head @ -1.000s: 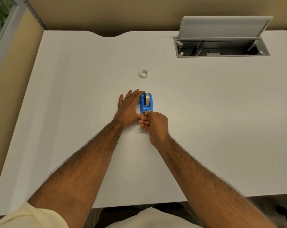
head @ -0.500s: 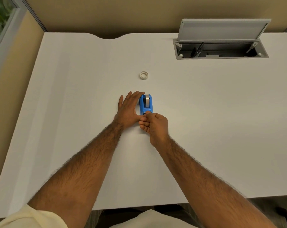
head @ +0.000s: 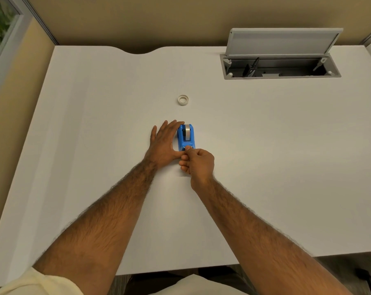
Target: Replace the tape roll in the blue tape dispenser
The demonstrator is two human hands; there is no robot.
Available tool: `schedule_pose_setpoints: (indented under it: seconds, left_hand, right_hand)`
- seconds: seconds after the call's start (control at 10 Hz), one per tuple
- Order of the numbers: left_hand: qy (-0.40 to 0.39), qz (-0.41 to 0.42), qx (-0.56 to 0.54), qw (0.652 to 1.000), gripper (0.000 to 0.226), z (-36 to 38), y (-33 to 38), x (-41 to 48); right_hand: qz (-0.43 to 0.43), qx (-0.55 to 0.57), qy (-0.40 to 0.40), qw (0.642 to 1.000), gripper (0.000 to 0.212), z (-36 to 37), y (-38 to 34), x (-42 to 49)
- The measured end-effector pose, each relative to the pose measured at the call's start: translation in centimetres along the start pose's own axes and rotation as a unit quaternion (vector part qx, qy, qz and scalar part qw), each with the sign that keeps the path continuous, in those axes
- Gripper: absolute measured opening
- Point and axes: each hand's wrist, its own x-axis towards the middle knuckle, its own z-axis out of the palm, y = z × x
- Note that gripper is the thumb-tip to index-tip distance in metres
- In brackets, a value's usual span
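Observation:
The blue tape dispenser (head: 186,137) stands in the middle of the white desk (head: 265,156), with a shiny tape roll (head: 187,132) seated in its slot. My left hand (head: 164,143) lies flat against the dispenser's left side, fingers spread and touching its far corner, thumb by its near end. My right hand (head: 198,163) is curled at the near end, thumb and forefinger pinched at the cutter edge; what they pinch is too small to make out. A second small white tape roll (head: 183,100) lies flat farther back on the desk.
An open cable hatch (head: 280,68) with its grey lid raised sits at the back right of the desk. A beige partition wall runs behind and to the left. The desk's near edge is just in front of my body.
My right hand's fingers have shifted slightly at the dispenser's near end. The left hand and the dispenser stay where they were.

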Motion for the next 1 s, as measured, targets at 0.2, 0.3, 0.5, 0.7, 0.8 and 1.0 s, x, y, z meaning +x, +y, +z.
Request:
schedule_pose_setpoints:
  seconds: [0.2,0.3,0.5,0.7,0.8,1.0]
  left_hand:
    - [0.003,0.001,0.003,1.000,0.096,0.2,-0.2,0.1]
    - [0.003,0.004,0.005,1.000,0.099,0.4,-0.4,0.2]
    - [-0.010,-0.008,0.000,1.000,0.107,0.4,-0.3,0.3]
    - [-0.038,-0.028,-0.014,0.999,0.120,-0.2,0.1,-0.4]
    - [-0.054,-0.035,0.007,0.998,0.123,-0.7,-0.2,-1.7]
    - [-0.046,-0.055,0.073,0.995,0.090,-2.1,-0.6,-5.7]
  right_hand:
    - [0.018,0.007,-0.008,1.000,0.029,-0.6,0.2,0.3]
    - [0.004,-0.027,-0.015,1.000,0.029,-1.2,0.3,0.6]
    - [-0.039,-0.087,-0.007,0.995,0.025,-1.9,0.8,1.1]
    - [-0.060,-0.130,-0.022,0.989,0.028,-3.0,1.3,0.9]
    - [-0.067,-0.144,-0.026,0.987,0.027,-3.8,1.4,0.9]
    - [-0.079,-0.239,-0.018,0.968,0.024,-5.4,0.5,1.0]
